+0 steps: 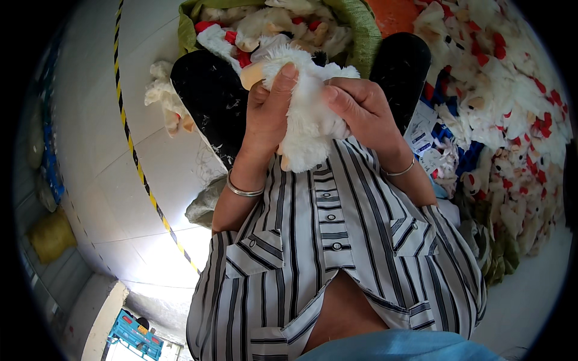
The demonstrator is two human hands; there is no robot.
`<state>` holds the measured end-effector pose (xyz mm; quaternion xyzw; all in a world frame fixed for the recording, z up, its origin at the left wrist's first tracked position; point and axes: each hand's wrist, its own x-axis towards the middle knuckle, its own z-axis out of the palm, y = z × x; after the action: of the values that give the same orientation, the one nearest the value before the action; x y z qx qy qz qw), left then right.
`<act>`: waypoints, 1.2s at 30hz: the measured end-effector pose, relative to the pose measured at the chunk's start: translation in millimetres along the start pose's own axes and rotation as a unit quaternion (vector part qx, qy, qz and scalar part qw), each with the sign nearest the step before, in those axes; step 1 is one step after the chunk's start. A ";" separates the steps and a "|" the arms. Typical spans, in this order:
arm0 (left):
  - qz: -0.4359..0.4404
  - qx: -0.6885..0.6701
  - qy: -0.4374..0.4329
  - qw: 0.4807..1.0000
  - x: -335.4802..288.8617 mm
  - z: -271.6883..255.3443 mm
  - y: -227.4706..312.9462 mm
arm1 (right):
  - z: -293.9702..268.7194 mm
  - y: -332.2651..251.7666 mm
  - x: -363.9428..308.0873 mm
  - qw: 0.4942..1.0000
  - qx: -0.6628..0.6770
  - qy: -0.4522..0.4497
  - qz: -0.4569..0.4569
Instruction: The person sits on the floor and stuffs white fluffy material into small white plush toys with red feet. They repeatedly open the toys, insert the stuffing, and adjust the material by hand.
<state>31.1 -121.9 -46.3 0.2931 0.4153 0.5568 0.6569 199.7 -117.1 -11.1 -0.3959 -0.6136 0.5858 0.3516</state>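
Note:
Above my lap I hold a white plush toy skin (307, 135), limp and fluffy, with peach-coloured patches at its upper left and lower edge. My left hand (272, 102) is closed on its left side, the thumb pressed on the fur. On the other side my right hand (364, 108) pinches the fabric between thumb and fingers, partly blurred. Just beyond the hands, a green woven sack (364, 36) stands open between my knees, filled with plush skins (256, 27) in white, cream, red and peach.
A large heap of white and red plush pieces (500, 102) spreads on the right. Left of my leg lies another plush piece (164, 90) on the tiled floor. Yellow-black striped tape (129, 141) crosses the floor. A yellow sack (51, 236) sits at far left.

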 end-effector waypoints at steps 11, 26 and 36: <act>0.022 -0.069 0.091 0.993 8.4 -6.7 5.8 | -37.0 29.7 -1.2 0.993 -0.086 0.083 0.022; 0.070 -0.035 0.074 0.994 3.5 6.7 6.9 | -9.2 45.1 -5.8 0.997 0.013 0.042 0.060; 0.100 0.050 -0.018 0.994 -3.7 8.5 -3.1 | -9.7 51.0 -3.5 0.986 0.088 0.119 0.083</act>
<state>39.9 -125.6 -44.0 0.3757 0.3997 0.5931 0.5894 213.7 -115.9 -61.3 -0.4798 -0.4786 0.6134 0.4055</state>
